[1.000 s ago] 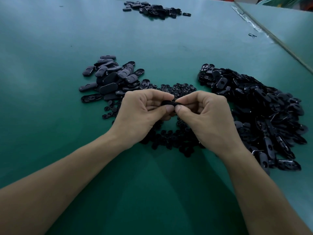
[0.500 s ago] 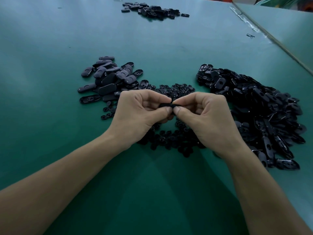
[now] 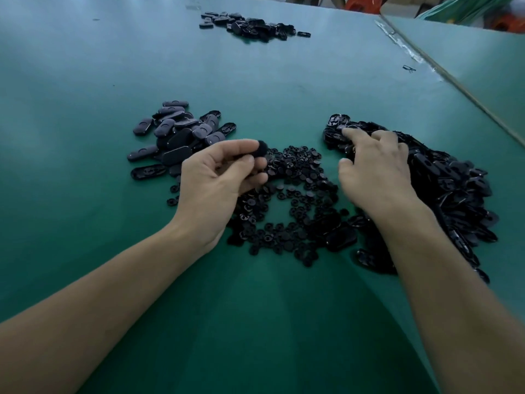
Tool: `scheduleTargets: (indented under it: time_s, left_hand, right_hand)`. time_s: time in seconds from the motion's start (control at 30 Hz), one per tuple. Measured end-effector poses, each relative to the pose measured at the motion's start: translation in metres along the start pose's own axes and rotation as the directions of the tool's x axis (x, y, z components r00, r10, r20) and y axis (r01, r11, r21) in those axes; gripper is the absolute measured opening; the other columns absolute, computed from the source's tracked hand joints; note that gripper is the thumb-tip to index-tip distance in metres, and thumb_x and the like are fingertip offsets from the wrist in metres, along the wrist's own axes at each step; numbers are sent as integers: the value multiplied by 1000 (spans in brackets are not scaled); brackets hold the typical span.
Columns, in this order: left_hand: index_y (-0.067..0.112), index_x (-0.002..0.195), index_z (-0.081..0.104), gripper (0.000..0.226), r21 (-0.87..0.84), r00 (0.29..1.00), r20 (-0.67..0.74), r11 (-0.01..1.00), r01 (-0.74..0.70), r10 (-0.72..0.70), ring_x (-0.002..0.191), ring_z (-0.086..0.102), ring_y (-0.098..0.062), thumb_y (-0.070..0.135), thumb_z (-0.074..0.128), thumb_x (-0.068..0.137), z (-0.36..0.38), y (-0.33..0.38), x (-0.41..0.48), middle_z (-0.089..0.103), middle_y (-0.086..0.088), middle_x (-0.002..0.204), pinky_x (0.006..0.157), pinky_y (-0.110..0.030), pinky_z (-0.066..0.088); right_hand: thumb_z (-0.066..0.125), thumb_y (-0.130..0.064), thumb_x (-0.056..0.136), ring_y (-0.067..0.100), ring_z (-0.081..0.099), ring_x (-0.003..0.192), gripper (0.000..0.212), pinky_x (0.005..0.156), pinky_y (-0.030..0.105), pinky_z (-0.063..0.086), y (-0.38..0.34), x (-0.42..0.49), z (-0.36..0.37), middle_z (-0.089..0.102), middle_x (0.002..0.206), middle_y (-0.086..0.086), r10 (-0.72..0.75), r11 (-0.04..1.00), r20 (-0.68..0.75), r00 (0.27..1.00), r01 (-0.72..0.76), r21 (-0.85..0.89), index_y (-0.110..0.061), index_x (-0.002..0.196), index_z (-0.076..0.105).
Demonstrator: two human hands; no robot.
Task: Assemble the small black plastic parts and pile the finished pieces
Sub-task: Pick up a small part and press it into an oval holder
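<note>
My left hand (image 3: 218, 177) pinches a small black assembled piece (image 3: 260, 152) between thumb and fingers, just right of the pile of finished oval pieces (image 3: 181, 135). My right hand (image 3: 375, 166) lies with its fingers spread over the near-left part of the big heap of black oval shells (image 3: 454, 189), fingertips touching the shells. Whether it has hold of one is hidden. Between the hands lies a scatter of small round black inserts (image 3: 292, 200).
The green table (image 3: 255, 322) carries another small pile of black parts (image 3: 252, 24) at the far end. A seam with a second green surface (image 3: 468, 58) runs along the right. A tiny loose part (image 3: 409, 68) lies near that seam.
The hands have come apart. My left hand kept the assembled piece and moved left toward the finished pile. My right hand let go and moved right onto the heap of shells.
</note>
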State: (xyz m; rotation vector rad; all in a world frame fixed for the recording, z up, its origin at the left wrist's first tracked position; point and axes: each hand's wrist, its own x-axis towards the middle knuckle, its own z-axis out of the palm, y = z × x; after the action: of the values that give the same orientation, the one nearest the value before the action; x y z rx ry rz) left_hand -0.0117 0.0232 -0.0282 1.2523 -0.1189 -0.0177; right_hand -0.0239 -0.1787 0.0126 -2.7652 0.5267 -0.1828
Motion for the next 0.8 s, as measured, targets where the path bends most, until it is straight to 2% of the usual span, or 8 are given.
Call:
scheduleTargets:
  time_s: [0.07,0.17,0.3,0.4,0.43,0.53,0.67,0.8]
  left_hand:
    - [6,121,64,32,-17,998,-50,999,28,-29,101,70,-8,-9,60,93,0,1,1,74,-2,105,85,-22,56]
    - [10,149,40,67,10,992,-113,999,52,-50,117,61,3,-10,64,90,-1,3,3,59,1,136,96,-21,53]
    - [14,159,19,90,-30,986,-155,998,52,-56,131,48,0,-14,66,87,-2,5,5,27,0,163,106,-19,45]
    - [22,160,12,100,-41,988,-140,997,63,-68,112,53,7,-14,67,85,-2,4,7,17,4,165,92,-13,50]
    - [24,161,10,102,-36,989,-136,997,61,-65,111,53,7,-14,67,85,-3,3,7,15,6,165,90,-12,50]
    - [24,160,10,102,-9,992,-124,999,34,-35,128,44,-1,-16,67,85,-3,1,7,8,10,167,96,-14,49]
    - [24,159,17,98,21,993,-119,1000,-24,26,136,41,-7,-16,66,85,-3,0,6,9,12,166,101,-18,48]
    - [22,158,22,95,33,990,-129,998,-62,65,147,34,-16,-16,67,84,-3,-2,6,11,10,166,106,-20,45]
  right_hand:
    - [47,-21,100,36,25,138,55,111,44,28,1,8,0,29,154,15,57,993,38,998,-53,-106,-32,152,36]
    - [46,-25,101,39,32,134,48,106,45,32,2,12,3,41,148,16,75,969,50,996,-61,-238,-26,149,43]
    - [52,-15,97,41,44,121,36,95,44,41,5,11,8,57,129,17,-15,970,-65,998,-1,-242,-19,131,61]
    - [55,-9,95,38,52,118,34,97,45,48,8,11,9,62,123,15,-54,986,-115,992,34,-162,-19,126,64]
    - [56,-9,95,37,54,117,32,97,45,49,9,11,10,63,121,14,-60,990,-131,990,42,-136,-19,124,65]
    - [53,-10,99,35,57,113,28,91,43,50,9,11,10,66,117,13,-78,993,-203,976,57,-108,-18,123,65]
    - [51,-2,99,36,63,102,31,79,39,50,10,11,7,71,108,14,-87,995,-348,933,62,-82,-13,123,67]
    - [50,-6,101,35,65,101,28,83,43,53,11,9,5,70,110,15,-69,998,-369,927,65,-24,-12,123,67]
